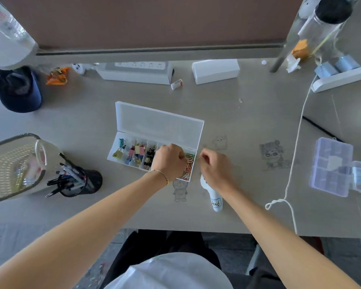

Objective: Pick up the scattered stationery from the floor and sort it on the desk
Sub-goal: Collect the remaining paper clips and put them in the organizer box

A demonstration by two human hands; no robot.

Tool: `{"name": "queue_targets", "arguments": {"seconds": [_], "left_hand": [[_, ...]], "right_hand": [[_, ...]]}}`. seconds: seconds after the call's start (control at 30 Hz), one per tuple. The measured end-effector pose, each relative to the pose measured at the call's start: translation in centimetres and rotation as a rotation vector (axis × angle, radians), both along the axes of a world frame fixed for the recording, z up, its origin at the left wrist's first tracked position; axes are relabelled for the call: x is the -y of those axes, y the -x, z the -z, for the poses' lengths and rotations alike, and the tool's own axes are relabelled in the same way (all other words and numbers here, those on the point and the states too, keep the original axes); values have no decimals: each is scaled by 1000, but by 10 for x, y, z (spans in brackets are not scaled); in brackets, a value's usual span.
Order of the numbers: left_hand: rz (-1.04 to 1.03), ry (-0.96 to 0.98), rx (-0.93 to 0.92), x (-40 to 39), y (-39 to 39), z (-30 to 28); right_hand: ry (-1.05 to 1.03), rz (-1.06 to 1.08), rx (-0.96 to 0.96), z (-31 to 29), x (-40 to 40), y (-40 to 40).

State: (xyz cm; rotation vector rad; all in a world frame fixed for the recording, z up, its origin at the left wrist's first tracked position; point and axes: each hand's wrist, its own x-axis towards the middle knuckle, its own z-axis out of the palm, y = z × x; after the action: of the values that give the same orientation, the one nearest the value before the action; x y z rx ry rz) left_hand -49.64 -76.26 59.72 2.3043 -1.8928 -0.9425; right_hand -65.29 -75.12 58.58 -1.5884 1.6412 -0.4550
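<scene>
From my head camera, the open white box (154, 140) sits mid-desk (248, 113), its lid tipped back. Just left of the box stands a black pen cup (79, 180), beyond that a mesh basket (13, 165). Right of the box lie a white cord (296, 142) and a clear organiser (331, 165). The box holds binder clips (137, 152) in its left cells and paper clips (189, 161) in its right end. My left hand (170, 161) curls down over the paper clips; my right hand (215, 166), just beside the box, pinches something too small to tell.
</scene>
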Motion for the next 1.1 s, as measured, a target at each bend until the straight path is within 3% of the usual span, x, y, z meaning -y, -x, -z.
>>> {"name": "queue_targets", "arguments": {"seconds": [0.23,0.47,0.57,0.73,1.1], "left_hand": [[-34,-148,-83,-1,-13,0],[73,-98,-5,-26,-31,-16],[64,-29,84,-41,-41,-25],[-21,108,189,-76,-68,-34],[-455,140,309,-224,-181,-53]], "right_hand": [[-33,-27,-106,2,-1,-18],[-56,-115,-241,1,0,-33],[38,-242,-285,-9,-3,-46],[429,-556,-281,-15,-15,-81],[550,-1050,-237,-33,-113,-226]]}}
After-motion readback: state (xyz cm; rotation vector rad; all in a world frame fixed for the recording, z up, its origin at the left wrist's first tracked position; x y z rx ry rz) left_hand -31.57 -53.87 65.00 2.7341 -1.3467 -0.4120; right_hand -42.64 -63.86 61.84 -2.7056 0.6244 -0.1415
